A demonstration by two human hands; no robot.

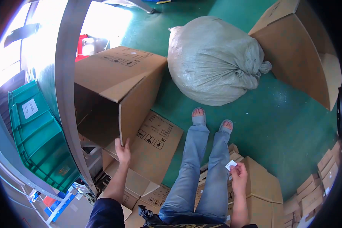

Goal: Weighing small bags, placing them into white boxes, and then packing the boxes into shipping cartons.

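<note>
Open carton gripped by its flap, small white slip pinched in the other hand.

Left hand [122, 151] is closed around the lower edge of a flap on the large open cardboard carton [114, 89], which lies on its side with its mouth toward the person; the inside reads dark and, as far as shows, empty. Right hand [238, 175] pinches a small white paper slip [230, 165] between fingertips, held clear of any box, beside the right knee. Judgement: early stage, carton opened and steadied, slip not yet on anything. Count: one open carton in hand, one flattened printed carton [155, 142] beneath it, one more big carton [298, 53] at upper right, one tied woven sack [212, 60] on the green floor [288, 129], one stack of green plastic crates [36, 133] at left, several small cartons [262, 186] around the legs; exact number not countable.
</note>
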